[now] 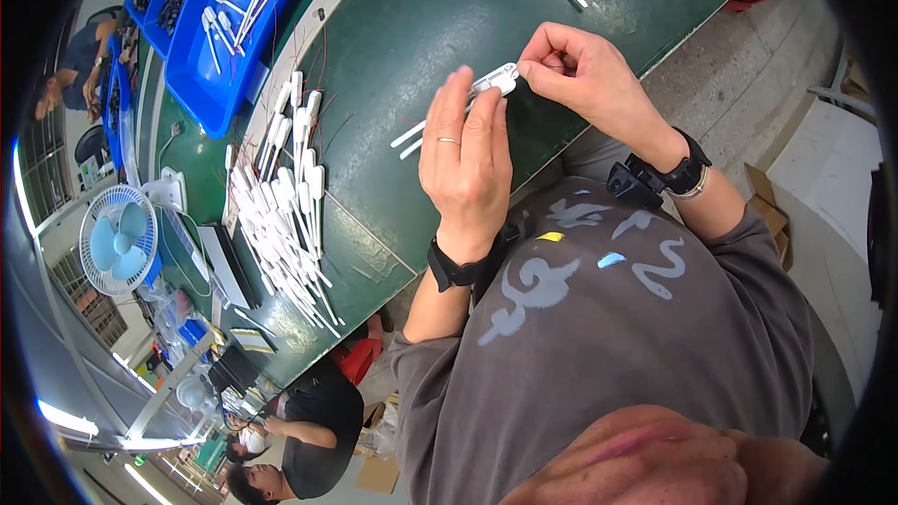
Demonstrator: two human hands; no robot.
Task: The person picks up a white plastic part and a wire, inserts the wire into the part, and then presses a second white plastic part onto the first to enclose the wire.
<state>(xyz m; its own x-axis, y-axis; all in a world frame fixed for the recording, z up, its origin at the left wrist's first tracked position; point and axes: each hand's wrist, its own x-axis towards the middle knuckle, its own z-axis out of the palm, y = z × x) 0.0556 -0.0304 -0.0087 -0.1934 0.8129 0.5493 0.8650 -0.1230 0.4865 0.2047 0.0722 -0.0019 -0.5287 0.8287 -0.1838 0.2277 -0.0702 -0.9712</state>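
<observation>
Left hand and right hand together pinch small white plastic stick-shaped part above dark green worktable; part's middle hidden behind left fingers. Heap of similar white parts well left of it, details blurred.

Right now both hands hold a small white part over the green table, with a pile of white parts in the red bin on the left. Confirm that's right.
Not quite. The bin is blue, not red, as the head view shows. Otherwise right: left hand and right hand hold the small white part over the green table.
</observation>
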